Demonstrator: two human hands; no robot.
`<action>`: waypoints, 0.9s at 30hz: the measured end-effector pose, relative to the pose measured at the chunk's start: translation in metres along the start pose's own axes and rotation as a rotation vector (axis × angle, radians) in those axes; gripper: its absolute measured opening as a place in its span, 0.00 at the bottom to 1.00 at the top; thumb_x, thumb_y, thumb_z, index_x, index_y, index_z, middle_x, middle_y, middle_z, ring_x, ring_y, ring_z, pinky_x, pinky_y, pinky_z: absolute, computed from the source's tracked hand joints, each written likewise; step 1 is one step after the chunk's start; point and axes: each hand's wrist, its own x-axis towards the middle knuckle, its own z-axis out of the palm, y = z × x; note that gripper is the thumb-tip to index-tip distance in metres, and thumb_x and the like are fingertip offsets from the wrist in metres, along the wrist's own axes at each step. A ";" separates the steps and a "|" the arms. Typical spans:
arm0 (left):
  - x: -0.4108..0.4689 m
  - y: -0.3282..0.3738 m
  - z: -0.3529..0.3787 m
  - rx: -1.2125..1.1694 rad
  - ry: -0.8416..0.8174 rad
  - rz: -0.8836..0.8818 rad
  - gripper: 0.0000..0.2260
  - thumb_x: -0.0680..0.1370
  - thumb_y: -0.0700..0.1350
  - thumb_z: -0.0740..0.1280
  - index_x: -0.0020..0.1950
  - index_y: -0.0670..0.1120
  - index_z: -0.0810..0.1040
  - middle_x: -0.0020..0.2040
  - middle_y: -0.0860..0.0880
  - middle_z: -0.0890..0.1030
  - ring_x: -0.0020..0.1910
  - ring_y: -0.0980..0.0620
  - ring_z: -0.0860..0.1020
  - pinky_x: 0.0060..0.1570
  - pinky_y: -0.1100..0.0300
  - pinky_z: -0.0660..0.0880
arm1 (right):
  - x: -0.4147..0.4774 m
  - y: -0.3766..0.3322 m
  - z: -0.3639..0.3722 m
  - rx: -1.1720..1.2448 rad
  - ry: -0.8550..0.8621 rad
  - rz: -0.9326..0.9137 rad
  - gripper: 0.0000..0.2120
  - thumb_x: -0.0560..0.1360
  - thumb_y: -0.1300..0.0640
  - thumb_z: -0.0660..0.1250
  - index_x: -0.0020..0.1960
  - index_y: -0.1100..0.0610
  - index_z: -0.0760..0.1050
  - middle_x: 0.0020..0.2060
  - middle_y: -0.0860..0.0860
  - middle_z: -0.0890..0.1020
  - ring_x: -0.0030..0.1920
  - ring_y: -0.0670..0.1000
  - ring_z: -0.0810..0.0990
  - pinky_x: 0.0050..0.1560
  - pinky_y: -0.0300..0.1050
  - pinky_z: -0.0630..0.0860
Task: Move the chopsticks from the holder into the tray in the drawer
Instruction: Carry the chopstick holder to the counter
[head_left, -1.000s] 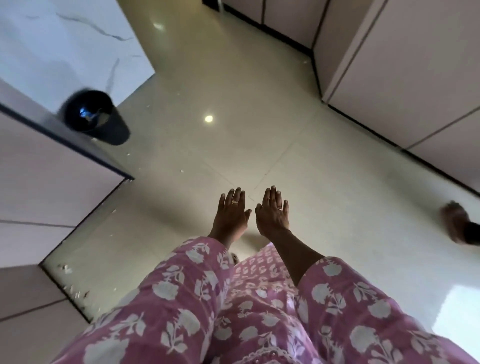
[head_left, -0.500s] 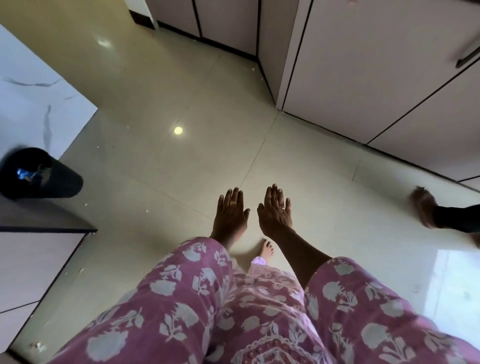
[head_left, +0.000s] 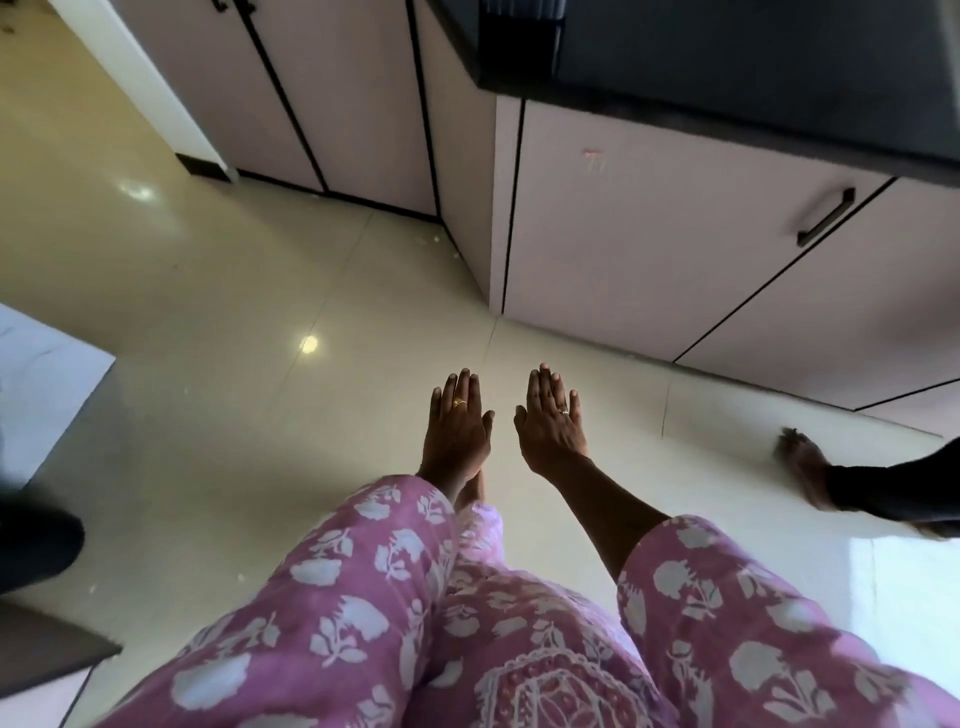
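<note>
Compared with half a second ago, the cabinet is seen nearer, and its dark counter and a ribbed dark container on top are now shown; chopsticks cannot be made out. Before the cabinet, the left hand and right hand are held flat, fingers straight, nothing gripped.

Blurred foot, leg cropped rightward

Pink white-flowered sleeves, cream floor, black countertop.
</note>
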 end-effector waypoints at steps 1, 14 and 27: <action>0.016 0.000 -0.007 0.000 0.009 0.010 0.26 0.82 0.50 0.49 0.76 0.41 0.48 0.77 0.43 0.51 0.76 0.46 0.48 0.73 0.52 0.41 | 0.013 -0.001 -0.009 -0.002 0.018 0.007 0.27 0.82 0.53 0.45 0.77 0.60 0.39 0.77 0.54 0.41 0.77 0.51 0.40 0.76 0.50 0.38; 0.215 0.002 -0.123 -0.045 0.287 0.072 0.24 0.82 0.48 0.52 0.75 0.38 0.53 0.76 0.39 0.56 0.75 0.43 0.54 0.73 0.50 0.48 | 0.187 -0.040 -0.141 0.017 0.291 0.019 0.28 0.82 0.51 0.45 0.77 0.60 0.39 0.77 0.56 0.41 0.77 0.53 0.40 0.75 0.49 0.37; 0.422 0.040 -0.249 -0.477 0.523 -0.144 0.25 0.82 0.49 0.52 0.75 0.38 0.53 0.76 0.40 0.56 0.75 0.44 0.54 0.72 0.52 0.46 | 0.361 -0.046 -0.296 0.249 0.551 -0.012 0.29 0.82 0.48 0.45 0.76 0.60 0.38 0.77 0.55 0.41 0.77 0.54 0.39 0.74 0.50 0.36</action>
